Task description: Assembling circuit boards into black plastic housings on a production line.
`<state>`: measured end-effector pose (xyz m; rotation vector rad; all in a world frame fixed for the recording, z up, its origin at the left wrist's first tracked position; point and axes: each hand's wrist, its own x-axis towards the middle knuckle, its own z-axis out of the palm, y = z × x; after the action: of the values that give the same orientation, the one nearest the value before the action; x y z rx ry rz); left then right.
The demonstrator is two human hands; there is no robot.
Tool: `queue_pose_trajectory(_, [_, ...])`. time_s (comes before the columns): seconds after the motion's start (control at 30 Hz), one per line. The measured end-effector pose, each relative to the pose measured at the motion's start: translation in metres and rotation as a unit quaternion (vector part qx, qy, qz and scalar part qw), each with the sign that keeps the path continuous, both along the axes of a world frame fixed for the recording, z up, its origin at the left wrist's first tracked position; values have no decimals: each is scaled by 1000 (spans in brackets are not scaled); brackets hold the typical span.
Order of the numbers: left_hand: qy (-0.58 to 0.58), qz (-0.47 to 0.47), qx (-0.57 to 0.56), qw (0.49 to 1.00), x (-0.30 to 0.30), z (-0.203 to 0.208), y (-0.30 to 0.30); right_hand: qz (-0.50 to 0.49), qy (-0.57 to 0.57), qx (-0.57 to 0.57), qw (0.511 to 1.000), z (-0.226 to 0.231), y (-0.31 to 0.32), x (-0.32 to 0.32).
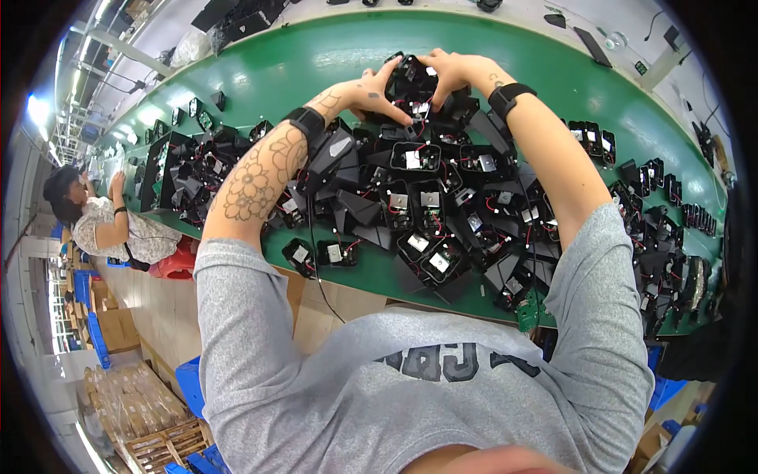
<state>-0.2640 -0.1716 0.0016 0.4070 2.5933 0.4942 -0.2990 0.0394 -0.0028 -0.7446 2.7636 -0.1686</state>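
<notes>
Both my arms reach across the green workbench to a few stacked black plastic housings [412,79] with wires and small white parts inside. My left hand [377,93] grips them from the left, thumb pointing inward and down. From the right side, my right hand [452,73] curls its thumb and fingers round the same housings. Some fingertips are hidden behind them. Just below my hands lies a big heap of similar open housings [415,157], with red wires, silvery blocks and circuit boards showing. Each wrist wears a black strap, and thin black cords hang down from them.
The green bench [316,51] curves around me. More housings are piled left, beside a black bin [163,170], and in rows [592,141] at right. A co-worker [110,217] sits at the bench on the left. Cartons [118,330] and blue crates [189,385] stand on the floor.
</notes>
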Motion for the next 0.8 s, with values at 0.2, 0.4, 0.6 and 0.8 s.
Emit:
queue_pose_trajectory(0.2, [-7, -5, 75, 997, -14, 2, 1, -30, -19, -67, 997, -8, 7, -9])
queue_pose_trajectory(0.4, [-75, 4, 116, 990, -31, 14, -9, -33, -102, -129, 986, 10, 1, -11])
queue_pose_trajectory(0.6, [-148, 16, 291, 945, -43, 9, -13, -53, -159, -205, 964, 8, 12, -25])
queue_pose_trajectory(0.8, [-241, 140, 485, 829, -52, -17, 1, -35, -125, -289, 948, 0, 10, -23])
